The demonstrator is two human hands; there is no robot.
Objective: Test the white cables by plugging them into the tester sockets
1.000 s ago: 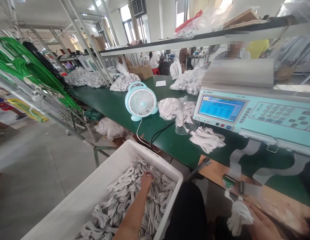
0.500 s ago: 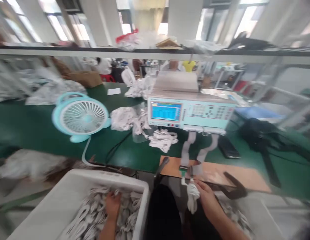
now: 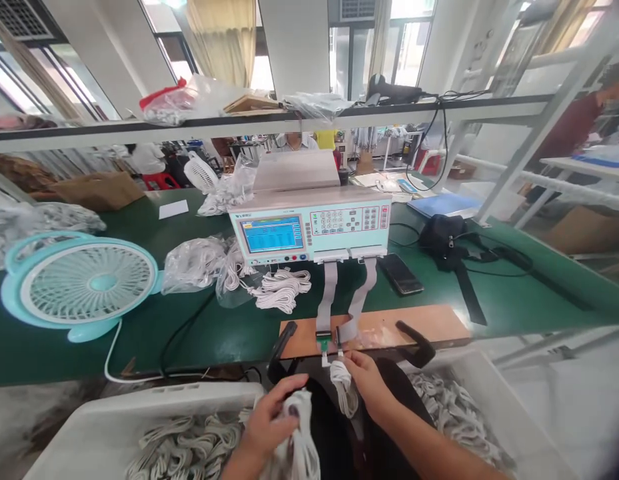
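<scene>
My left hand (image 3: 272, 427) is closed around a bundled white cable (image 3: 300, 433), above the right edge of the left bin. With its fingertips, my right hand (image 3: 366, 380) grips another coiled white cable (image 3: 344, 390) at its upper end. That cable's end meets the small connectors at the front of the bench, where a green circuit board (image 3: 324, 343) hangs on a grey ribbon cable (image 3: 328, 293). A second ribbon cable (image 3: 362, 290) runs down beside it. Both come from the white test instrument (image 3: 309, 227), whose blue screen is lit.
White bins with coiled cables stand left (image 3: 164, 407) and right (image 3: 484, 373). On the green bench (image 3: 529, 293) are a turquoise fan (image 3: 104, 283), a cable pile (image 3: 282, 290), a phone (image 3: 400, 273) and a black bag (image 3: 442, 240). A shelf (image 3: 274, 127) crosses above.
My left hand has come up out of the left bin and moved right with a cable bundle. The right hand stays by the connectors with its cable. The view has turned right.
</scene>
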